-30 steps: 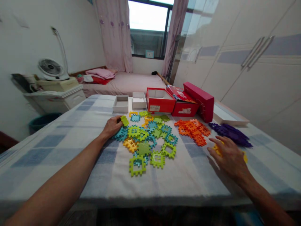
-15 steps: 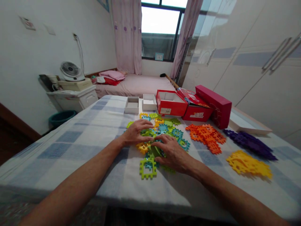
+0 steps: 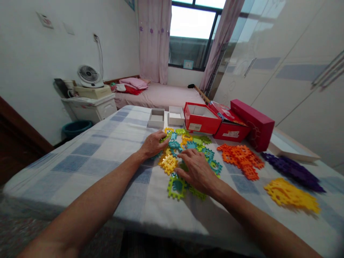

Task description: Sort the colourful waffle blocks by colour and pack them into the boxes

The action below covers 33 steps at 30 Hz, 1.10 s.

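A mixed pile of notched plastic building tiles in green, teal and yellow lies on the checked cloth. At its left edge my left hand (image 3: 153, 144) has its fingers closed around a lime-green tile (image 3: 167, 137). My right hand (image 3: 197, 168) rests over the middle of the pile, palm down, fingers apart; what lies beneath the palm is hidden. Between the hands shows a yellow tile (image 3: 168, 163) with a window cut-out. Closest to me is a green tile (image 3: 172, 193) framing a teal piece.
Sorted heaps of orange tiles (image 3: 243, 159), purple tiles (image 3: 294, 170) and yellow tiles (image 3: 291, 195) lie to the right. Behind the pile stand two small white boxes (image 3: 156, 123), an open red box (image 3: 206, 123) and a long crimson box (image 3: 252, 122). A pale tray (image 3: 298, 150) sits beyond.
My left hand has drawn apart from the right one, toward the pile's left edge, with a green tile. The yellow tile between them is more exposed. The view has shifted slightly left.
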Tool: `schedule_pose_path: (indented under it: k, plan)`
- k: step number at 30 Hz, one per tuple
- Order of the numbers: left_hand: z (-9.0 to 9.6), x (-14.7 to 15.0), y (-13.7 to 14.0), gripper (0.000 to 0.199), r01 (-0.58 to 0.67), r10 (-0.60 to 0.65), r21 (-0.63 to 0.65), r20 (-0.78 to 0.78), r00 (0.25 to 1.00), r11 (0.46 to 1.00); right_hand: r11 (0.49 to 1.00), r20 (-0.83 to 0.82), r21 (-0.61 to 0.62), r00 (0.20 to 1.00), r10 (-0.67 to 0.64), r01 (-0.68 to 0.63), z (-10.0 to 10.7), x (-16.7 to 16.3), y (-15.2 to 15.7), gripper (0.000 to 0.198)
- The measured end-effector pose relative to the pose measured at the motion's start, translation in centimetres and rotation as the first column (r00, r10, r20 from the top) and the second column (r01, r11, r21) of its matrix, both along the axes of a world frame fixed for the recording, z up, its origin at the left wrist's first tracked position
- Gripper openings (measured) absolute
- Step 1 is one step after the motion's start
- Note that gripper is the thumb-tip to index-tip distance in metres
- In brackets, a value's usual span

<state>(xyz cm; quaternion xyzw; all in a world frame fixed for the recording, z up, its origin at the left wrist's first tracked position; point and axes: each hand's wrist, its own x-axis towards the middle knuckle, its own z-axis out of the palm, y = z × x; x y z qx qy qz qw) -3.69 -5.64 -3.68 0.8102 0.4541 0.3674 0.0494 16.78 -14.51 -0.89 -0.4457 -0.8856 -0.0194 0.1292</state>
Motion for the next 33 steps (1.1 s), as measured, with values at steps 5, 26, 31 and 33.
schedule_pose_path:
  k: [5,26,31,33]
  plan:
    - [0.1,-0.4,0.5,0.029,-0.180,0.182,-0.031,0.142,0.973,0.983,0.999,0.111,0.037,0.993,-0.041,0.037,-0.5,-2.8,0.5,0.051]
    - [-1.4,-2.7,3.1,0.041,-0.389,0.481,-0.300,0.365,0.797,0.871,0.961,0.033,0.020,0.960,-0.277,0.276,-0.3,-2.8,2.1,0.025]
    - [-1.2,-2.5,2.9,0.041,-0.370,0.458,-0.294,0.339,0.822,0.881,0.931,-0.202,-0.077,0.909,-0.365,0.357,1.8,-0.2,2.0,0.027]
    - [-1.2,-2.5,2.8,0.041,-0.390,0.474,-0.293,0.318,0.821,0.873,0.925,-0.296,-0.107,0.877,-0.379,0.364,2.4,2.4,1.4,0.028]
